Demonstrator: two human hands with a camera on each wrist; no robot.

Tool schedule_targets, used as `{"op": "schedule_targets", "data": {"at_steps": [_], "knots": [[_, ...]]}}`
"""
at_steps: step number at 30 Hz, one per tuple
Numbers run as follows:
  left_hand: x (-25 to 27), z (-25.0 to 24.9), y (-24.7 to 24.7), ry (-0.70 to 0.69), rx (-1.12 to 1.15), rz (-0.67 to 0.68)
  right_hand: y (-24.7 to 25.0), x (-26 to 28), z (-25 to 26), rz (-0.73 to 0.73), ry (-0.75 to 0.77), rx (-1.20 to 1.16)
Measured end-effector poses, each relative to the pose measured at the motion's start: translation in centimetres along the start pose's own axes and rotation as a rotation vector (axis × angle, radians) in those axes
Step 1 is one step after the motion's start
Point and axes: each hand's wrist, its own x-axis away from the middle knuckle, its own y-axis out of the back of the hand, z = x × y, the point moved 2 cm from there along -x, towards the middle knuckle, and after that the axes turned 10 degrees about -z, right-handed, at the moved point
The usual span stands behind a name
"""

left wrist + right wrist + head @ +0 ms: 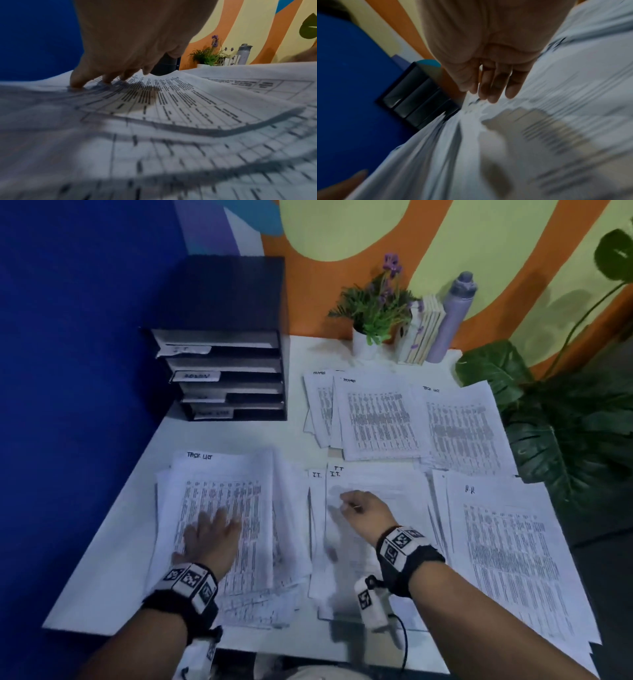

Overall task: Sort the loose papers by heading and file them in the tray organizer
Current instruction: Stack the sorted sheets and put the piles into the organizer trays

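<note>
My left hand (212, 534) lies flat with spread fingers (77, 82) on the unsorted stack (233, 508), whose top sheet is headed TASK LIST. My right hand (359, 506) hovers, blurred, over the I.T. pile (370, 529) in the middle of the table; its fingers (491, 86) look loosely bent and nothing shows between them. Sorted piles lie around: ADMIN (370, 416), TASK LIST (462, 426) and one headed H.R. (507, 549). The black tray organizer (226, 371) with labelled shelves stands at the back left.
A potted plant (373, 313), small books (424, 333) and a lilac bottle (452, 316) stand at the table's back edge. Large green leaves (565, 422) overhang the right side. A blue wall (68, 371) closes the left.
</note>
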Motion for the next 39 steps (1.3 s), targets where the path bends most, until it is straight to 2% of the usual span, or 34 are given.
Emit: {"op": "schedule_targets", "data": {"at_steps": [3, 6, 8, 9, 11, 13, 15, 18, 20, 24, 29, 31, 34, 36, 39], "knots": [[1.5, -0.2, -0.7, -0.106, -0.022, 0.110, -3.2, 1.6, 3.3, 0.122, -0.009, -0.081], [2.6, -0.6, -1.4, -0.290, -0.099, 0.114, -5.2, 2.4, 5.2, 0.168, -0.028, -0.041], [2.9, -0.9, -1.4, -0.400, 0.018, 0.147, -6.1, 2.5, 5.7, 0.163, -0.047, 0.017], [2.8, -0.8, -1.2, -0.406, 0.109, 0.159, -6.5, 2.4, 5.7, 0.144, -0.045, 0.049], [1.9, 0.0, -0.3, -0.343, 0.209, 0.079, -6.8, 2.2, 5.4, 0.076, -0.016, 0.094], [0.5, 1.4, 0.9, -0.242, 0.141, -0.127, -6.9, 2.2, 4.9, 0.036, -0.023, 0.120], [-0.9, 2.9, 1.8, -0.107, 0.033, -0.235, -7.3, 2.2, 4.1, 0.010, -0.073, 0.079], [-2.2, 3.7, 2.4, 0.043, 0.119, -0.223, -8.0, 2.3, 3.0, -0.016, -0.177, -0.095], [-2.7, 3.7, 2.6, 0.047, 0.224, -0.213, -8.1, 2.3, 2.6, -0.032, -0.246, -0.230], [-3.0, 3.7, 2.3, 0.054, 0.469, -0.173, -7.7, 2.1, 2.1, -0.087, -0.293, -0.334], [-3.0, 3.2, 2.1, 0.090, 0.622, -0.254, -6.7, 2.3, 1.9, -0.097, -0.381, -0.510], [-3.1, 3.1, 2.2, 0.109, 0.604, -0.230, -6.4, 2.3, 1.5, -0.102, -0.406, -0.512], [-3.2, 3.0, 2.0, 0.133, 0.648, -0.107, -6.4, 2.5, 1.1, -0.030, -0.394, -0.421], [-3.2, 2.7, 2.0, 0.085, 0.608, -0.061, -6.2, 2.6, 1.1, 0.024, -0.363, -0.348], [-3.1, 2.6, 2.0, 0.016, 0.591, -0.077, -5.5, 2.5, 1.6, 0.005, -0.301, -0.262]]}}
